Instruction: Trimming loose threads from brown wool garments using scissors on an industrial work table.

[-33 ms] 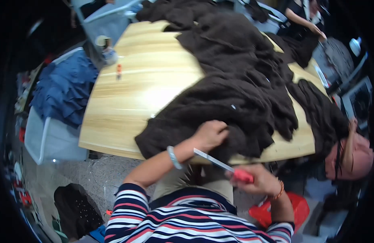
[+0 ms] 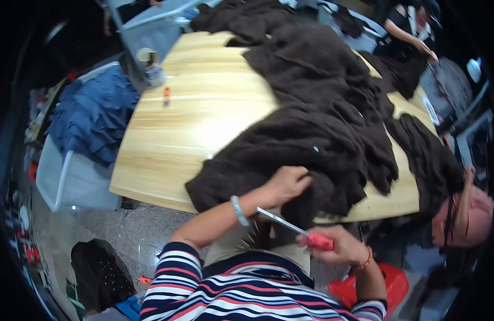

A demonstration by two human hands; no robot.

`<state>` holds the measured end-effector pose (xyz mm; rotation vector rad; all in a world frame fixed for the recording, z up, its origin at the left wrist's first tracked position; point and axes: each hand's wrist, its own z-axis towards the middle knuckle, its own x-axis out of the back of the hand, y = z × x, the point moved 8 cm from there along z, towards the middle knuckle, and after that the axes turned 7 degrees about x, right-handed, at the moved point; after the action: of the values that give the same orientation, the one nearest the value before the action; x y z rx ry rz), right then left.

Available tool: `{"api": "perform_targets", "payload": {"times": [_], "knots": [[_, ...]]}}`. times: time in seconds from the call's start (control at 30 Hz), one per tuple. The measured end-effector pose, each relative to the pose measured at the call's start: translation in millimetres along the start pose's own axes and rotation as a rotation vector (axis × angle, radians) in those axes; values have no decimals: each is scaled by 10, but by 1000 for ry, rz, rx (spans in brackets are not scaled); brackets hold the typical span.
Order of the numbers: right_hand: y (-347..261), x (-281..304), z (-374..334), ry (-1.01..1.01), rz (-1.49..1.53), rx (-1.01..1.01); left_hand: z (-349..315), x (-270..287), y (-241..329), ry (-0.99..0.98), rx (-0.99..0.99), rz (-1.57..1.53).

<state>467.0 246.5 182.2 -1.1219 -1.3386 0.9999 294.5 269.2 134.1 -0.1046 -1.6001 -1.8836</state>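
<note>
A large heap of dark brown fabric (image 2: 311, 123) spreads over the wooden table, its near edge hanging over the front. My left hand (image 2: 287, 185), wrist in a pale bracelet, lies on the near part of this cloth with fingers curled and pinched on it. Just right of it, in front of the table edge, my right hand (image 2: 340, 246) is closed around a red-handled tool (image 2: 321, 241). The tool's long, thin metal blade points up and left, its tip close to my left wrist. Its exact kind is not clear.
On the table (image 2: 156, 144) stands a small orange item (image 2: 167, 95). A pale bin (image 2: 86, 184) of blue fabric (image 2: 92, 115) is at left. Another person's hand (image 2: 426, 51) is at far right, and a person in pink (image 2: 463, 219) sits at right. A red bag (image 2: 396, 283) lies below.
The whole view has shifted slightly, so the table and cloth appear a little further right and lower. My left hand keeps its place on the cloth; the red-handled tool is slightly lower.
</note>
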Motion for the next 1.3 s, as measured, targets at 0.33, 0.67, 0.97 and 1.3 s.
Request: {"api": "perform_targets", "payload": {"times": [0.33,0.67,0.97,1.3], "knots": [[685,889,331,475,161,-53,-147,273,-475,-198,362,-229],[667,1386,535,510,-43,-190,-311,753,-268,-245,304,261],[748,1626,618,358,-169,-308,-442,574,-470,-456,641,-335],[653,1517,572,346,-169,-233,132,92,-381,-360,508,-256]]}}
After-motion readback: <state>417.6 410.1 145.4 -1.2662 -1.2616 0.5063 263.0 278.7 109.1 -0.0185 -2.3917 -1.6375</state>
